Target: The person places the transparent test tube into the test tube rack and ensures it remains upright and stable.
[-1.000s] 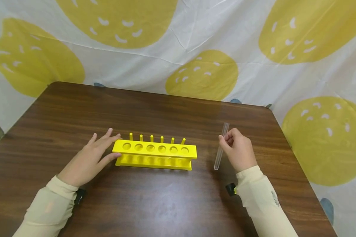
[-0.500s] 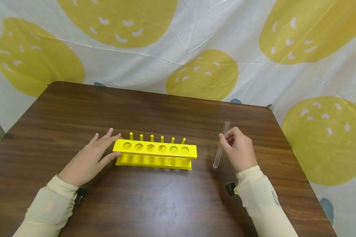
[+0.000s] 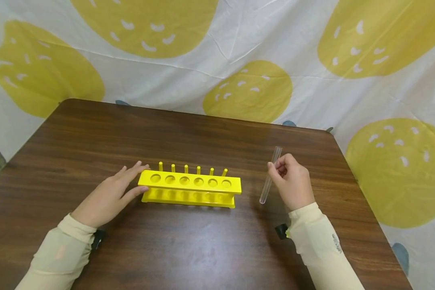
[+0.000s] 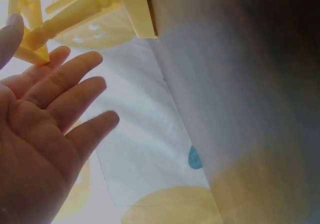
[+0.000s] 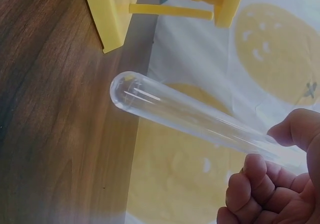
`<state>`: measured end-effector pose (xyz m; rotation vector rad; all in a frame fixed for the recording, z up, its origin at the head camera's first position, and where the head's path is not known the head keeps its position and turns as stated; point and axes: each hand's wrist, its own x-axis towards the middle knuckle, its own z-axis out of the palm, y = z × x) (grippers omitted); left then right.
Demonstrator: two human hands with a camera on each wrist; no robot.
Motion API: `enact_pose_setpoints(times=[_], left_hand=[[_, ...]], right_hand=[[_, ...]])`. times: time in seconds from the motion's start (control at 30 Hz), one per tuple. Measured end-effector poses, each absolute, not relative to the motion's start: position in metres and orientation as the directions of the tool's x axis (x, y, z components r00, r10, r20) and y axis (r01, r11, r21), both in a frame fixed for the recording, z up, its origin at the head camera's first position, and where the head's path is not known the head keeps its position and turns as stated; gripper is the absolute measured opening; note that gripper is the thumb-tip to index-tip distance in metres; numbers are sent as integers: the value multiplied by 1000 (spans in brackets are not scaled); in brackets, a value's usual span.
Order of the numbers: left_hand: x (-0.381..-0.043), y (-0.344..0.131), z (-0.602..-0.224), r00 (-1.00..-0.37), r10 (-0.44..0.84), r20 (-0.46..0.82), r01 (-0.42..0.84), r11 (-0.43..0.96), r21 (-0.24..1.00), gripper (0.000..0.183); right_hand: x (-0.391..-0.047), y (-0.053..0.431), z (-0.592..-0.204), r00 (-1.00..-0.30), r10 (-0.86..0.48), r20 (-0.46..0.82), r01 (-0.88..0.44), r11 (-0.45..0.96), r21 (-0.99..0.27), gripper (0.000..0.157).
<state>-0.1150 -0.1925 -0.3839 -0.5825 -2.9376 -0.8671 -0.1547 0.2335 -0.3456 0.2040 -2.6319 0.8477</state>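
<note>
A yellow test tube rack (image 3: 188,181) stands on the table, its round holes without tubes and a row of pegs along its back. My left hand (image 3: 108,197) holds the rack's left end, thumb at the front edge and index finger at the back; the other fingers extend free in the left wrist view. To the right of the rack, my right hand (image 3: 293,181) pinches a clear test tube (image 3: 266,187) between thumb and fingers. The tube leans, its rounded end down toward the rack and apart from it. In the right wrist view the tube (image 5: 175,112) looks empty.
The dark wood-grain table (image 3: 188,249) extends around the rack and both hands. Behind it hangs a white cloth (image 3: 159,84) with yellow fruit prints. A small black device (image 3: 281,231) sits at the right wrist.
The test tube has risen slightly, its lower end swinging a little left toward the rack. The left hand's free fingers have drawn closer together. The rack stays in place.
</note>
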Motion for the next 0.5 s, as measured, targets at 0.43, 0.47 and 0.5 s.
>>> enact_pose_setpoints(times=[0.43, 0.47, 0.5], left_hand=[[-117, -192, -388, -915, 366, 171, 399, 750, 528, 51], [-117, -192, -388, -915, 366, 171, 399, 750, 527, 51], [-117, -192, -388, -915, 366, 170, 398, 751, 527, 51]], right_hand=[[-154, 230, -342, -898, -18, 439, -283, 789, -546, 15], [-154, 229, -342, -895, -16, 447, -288, 785, -548, 15], [-153, 229, -341, -891, -15, 454, -293, 782, -550, 15]])
